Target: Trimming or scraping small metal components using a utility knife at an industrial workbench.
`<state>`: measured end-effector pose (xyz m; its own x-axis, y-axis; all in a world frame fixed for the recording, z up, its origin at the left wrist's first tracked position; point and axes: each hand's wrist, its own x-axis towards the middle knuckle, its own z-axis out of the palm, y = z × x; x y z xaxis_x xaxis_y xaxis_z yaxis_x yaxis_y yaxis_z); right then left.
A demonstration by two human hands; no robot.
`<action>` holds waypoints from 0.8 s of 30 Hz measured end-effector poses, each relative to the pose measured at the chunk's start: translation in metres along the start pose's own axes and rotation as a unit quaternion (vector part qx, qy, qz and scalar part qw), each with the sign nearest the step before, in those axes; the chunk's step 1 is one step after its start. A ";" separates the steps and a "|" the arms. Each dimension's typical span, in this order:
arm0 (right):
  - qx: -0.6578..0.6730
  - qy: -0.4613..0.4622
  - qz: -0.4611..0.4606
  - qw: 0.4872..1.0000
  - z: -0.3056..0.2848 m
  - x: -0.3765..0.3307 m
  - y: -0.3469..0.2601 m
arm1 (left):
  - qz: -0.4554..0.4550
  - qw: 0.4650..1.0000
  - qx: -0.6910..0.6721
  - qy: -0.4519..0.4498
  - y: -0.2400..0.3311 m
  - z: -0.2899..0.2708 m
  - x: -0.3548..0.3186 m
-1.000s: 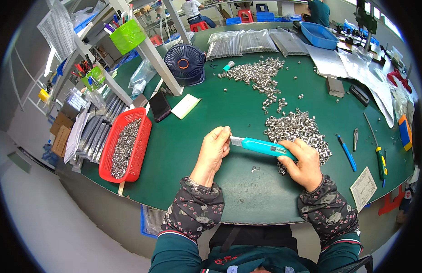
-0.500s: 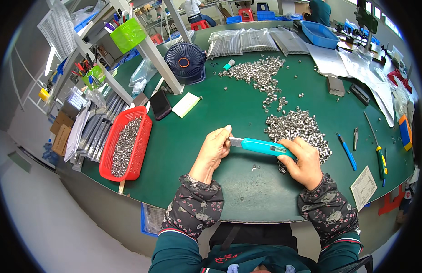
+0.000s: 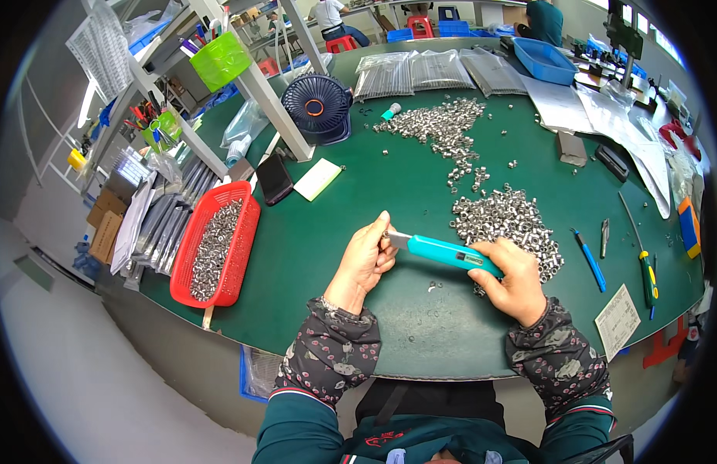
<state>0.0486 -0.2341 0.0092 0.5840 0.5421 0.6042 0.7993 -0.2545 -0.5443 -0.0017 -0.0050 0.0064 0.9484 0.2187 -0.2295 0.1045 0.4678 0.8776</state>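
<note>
My right hand (image 3: 515, 280) is wrapped round the teal handle of a utility knife (image 3: 443, 252), its blade pointing left. At the blade's tip, my left hand (image 3: 364, 259) is closed in a pinch between thumb and forefinger. A small metal piece shows in that pinch, mostly hidden by the fingers; it looks like one of the short metal rings. Just beyond my right hand lies a heap of small metal rings (image 3: 504, 220), and a second, looser spread of rings (image 3: 436, 124) is farther back on the green table (image 3: 335, 232).
At left stands a red basket (image 3: 246, 251) holding more rings, near a phone (image 3: 274, 179), a notepad (image 3: 318, 179) and a small fan (image 3: 316, 107). Toward the right lie a blue pen-like tool (image 3: 590, 261), a screwdriver (image 3: 648, 277) and a paper card (image 3: 617, 321). Bagged rods (image 3: 443, 69) line the back.
The knife's handle has tilted slightly, its blade end shifting a little left against the left fingertips. The left hand's lower fingers have shifted a little. Both arms stay in place.
</note>
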 end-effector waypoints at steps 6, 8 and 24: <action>-0.103 0.100 -0.010 0.990 -0.004 0.006 -0.005 | 0.066 0.996 -0.047 0.036 0.006 -0.011 0.004; -0.170 0.036 -0.035 0.984 -0.003 0.002 -0.003 | 0.089 0.991 -0.086 0.041 0.011 -0.012 0.004; -0.151 0.107 -0.007 0.983 -0.006 0.006 -0.002 | 0.119 0.983 -0.134 0.037 0.026 -0.023 -0.009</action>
<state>0.0515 -0.2352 0.0167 0.5627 0.3747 0.7368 0.7945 -0.4915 -0.3567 -0.0141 0.0251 0.0218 0.9114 0.4056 -0.0694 -0.2097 0.6028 0.7698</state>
